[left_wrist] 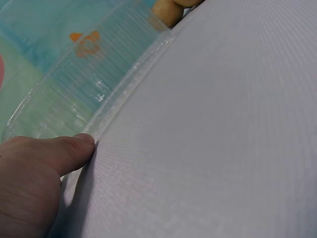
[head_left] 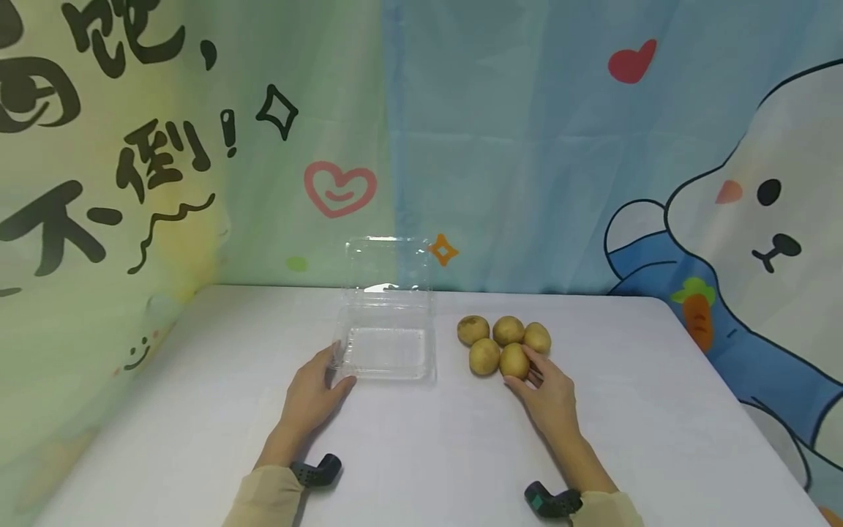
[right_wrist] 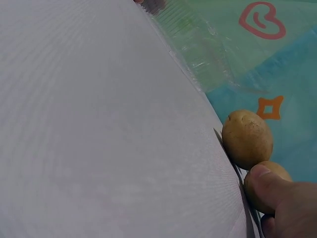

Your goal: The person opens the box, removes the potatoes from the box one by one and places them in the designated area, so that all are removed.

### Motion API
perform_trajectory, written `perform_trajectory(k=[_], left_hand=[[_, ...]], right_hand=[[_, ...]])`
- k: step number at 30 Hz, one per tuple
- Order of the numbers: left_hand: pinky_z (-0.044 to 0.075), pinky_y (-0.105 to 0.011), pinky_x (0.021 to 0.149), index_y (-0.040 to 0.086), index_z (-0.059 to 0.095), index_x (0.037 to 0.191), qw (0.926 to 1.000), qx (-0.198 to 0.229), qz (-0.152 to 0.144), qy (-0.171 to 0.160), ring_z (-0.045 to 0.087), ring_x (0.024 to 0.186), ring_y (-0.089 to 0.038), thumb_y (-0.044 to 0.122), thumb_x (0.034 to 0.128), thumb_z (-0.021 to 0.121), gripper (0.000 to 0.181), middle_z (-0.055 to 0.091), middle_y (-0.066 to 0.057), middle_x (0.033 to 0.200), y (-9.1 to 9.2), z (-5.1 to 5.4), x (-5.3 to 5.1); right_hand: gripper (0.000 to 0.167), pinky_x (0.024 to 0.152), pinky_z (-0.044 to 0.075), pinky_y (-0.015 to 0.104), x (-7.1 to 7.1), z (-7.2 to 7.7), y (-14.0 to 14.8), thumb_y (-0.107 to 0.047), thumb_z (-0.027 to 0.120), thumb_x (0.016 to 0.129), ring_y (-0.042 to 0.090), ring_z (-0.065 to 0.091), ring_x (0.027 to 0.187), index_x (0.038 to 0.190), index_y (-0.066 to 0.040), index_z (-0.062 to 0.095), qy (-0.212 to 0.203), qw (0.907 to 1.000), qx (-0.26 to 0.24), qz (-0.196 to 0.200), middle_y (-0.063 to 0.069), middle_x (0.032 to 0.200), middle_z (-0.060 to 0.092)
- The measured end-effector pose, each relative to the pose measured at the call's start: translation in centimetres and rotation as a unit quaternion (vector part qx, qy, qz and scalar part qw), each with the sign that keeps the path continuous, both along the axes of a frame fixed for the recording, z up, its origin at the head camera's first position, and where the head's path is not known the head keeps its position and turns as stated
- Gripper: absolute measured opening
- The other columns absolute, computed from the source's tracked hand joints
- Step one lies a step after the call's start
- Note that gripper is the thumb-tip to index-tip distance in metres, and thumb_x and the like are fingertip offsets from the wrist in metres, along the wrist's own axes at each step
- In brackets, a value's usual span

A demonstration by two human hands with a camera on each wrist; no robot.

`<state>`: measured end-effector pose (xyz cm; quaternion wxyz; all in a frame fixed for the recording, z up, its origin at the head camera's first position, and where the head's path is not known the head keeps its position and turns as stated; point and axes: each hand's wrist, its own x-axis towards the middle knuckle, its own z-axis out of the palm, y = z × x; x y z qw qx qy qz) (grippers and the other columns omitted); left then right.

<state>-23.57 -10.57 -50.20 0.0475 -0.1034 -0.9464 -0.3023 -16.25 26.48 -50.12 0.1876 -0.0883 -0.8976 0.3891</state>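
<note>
A clear plastic container (head_left: 385,351) sits on the table with its hinged lid (head_left: 387,263) raised at the back. My left hand (head_left: 315,395) holds its near left corner, the thumb (left_wrist: 74,148) on the front edge and the fingers along the left side, partly hidden. To the right lies a cluster of several potatoes (head_left: 484,357). My right hand (head_left: 548,395) grips the nearest potato (head_left: 514,361) on the right, which still rests among the others. In the right wrist view the thumb (right_wrist: 270,183) presses on that potato, beside another potato (right_wrist: 247,139).
The table (head_left: 461,454) has a white cover. Behind it hangs a printed curtain (head_left: 500,146) in green and blue. Dark wrist devices (head_left: 317,471) sit on both wrists, at the cuffs of beige sleeves (head_left: 266,498).
</note>
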Motion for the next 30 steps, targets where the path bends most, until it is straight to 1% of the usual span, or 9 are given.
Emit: perform_trajectory(k=[6,10,14,21,27,30], left_hand=[[0.034,-0.05,0.112,0.008,0.037,0.145,0.9999,-0.014,0.005,-0.002,0.043,0.133,-0.035,0.039,0.0855,0.067,0.073,0.046,-0.015,0.144,-0.6,0.2,0.1],[0.034,-0.051,0.112,0.008,0.036,0.145,0.9999,-0.012,0.007,-0.005,0.043,0.133,-0.035,0.04,0.0856,0.066,0.074,0.046,-0.016,0.145,-0.7,0.5,0.1],[0.034,-0.05,0.112,0.009,0.036,0.146,0.9999,-0.012,0.005,-0.004,0.043,0.134,-0.034,0.041,0.0856,0.066,0.074,0.045,-0.015,0.145,-0.7,0.6,0.0],[0.034,-0.05,0.112,0.008,0.036,0.145,0.9999,-0.013,0.007,-0.001,0.043,0.134,-0.035,0.04,0.0853,0.067,0.075,0.046,-0.015,0.145,-0.9,0.5,-0.1],[0.034,-0.05,0.113,0.008,0.036,0.145,0.9999,0.003,0.01,-0.009,0.043,0.134,-0.034,0.04,0.0847,0.067,0.075,0.046,-0.015,0.144,-0.5,0.4,0.0],[0.034,-0.05,0.113,0.008,0.034,0.147,0.9999,0.009,0.004,-0.009,0.043,0.134,-0.034,0.04,0.0851,0.066,0.076,0.045,-0.015,0.145,0.1,0.2,0.0]], right_hand=[[0.066,0.09,0.051,0.022,-0.4,-0.1,-0.5,-0.013,0.081,0.074,0.031,0.058,0.116,0.133,-0.002,0.053,0.02,0.9998,-0.002,0.009,0.014,0.125,0.054],[0.066,0.09,0.05,0.019,-0.5,0.0,-0.6,-0.012,0.081,0.074,0.03,0.058,0.115,0.133,-0.002,0.053,0.029,0.9995,-0.004,0.012,0.013,0.122,0.054],[0.065,0.092,0.05,0.023,-0.6,0.3,-0.6,-0.01,0.08,0.074,0.031,0.057,0.116,0.133,-0.001,0.053,0.037,0.9992,-0.006,0.015,0.014,0.122,0.054],[0.065,0.095,0.049,0.026,-0.6,0.5,-0.8,-0.009,0.08,0.075,0.032,0.055,0.12,0.133,0.0,0.052,0.028,0.9993,-0.016,0.019,0.014,0.123,0.053],[0.065,0.098,0.048,0.031,-0.4,0.2,-0.5,-0.011,0.078,0.078,0.031,0.052,0.122,0.135,-0.001,0.049,0.025,0.9995,0.002,0.02,0.015,0.126,0.051],[0.066,0.098,0.048,0.032,-0.1,-0.2,0.1,-0.012,0.078,0.079,0.03,0.05,0.123,0.137,-0.001,0.048,0.019,0.9997,0.005,0.012,0.015,0.128,0.05]])
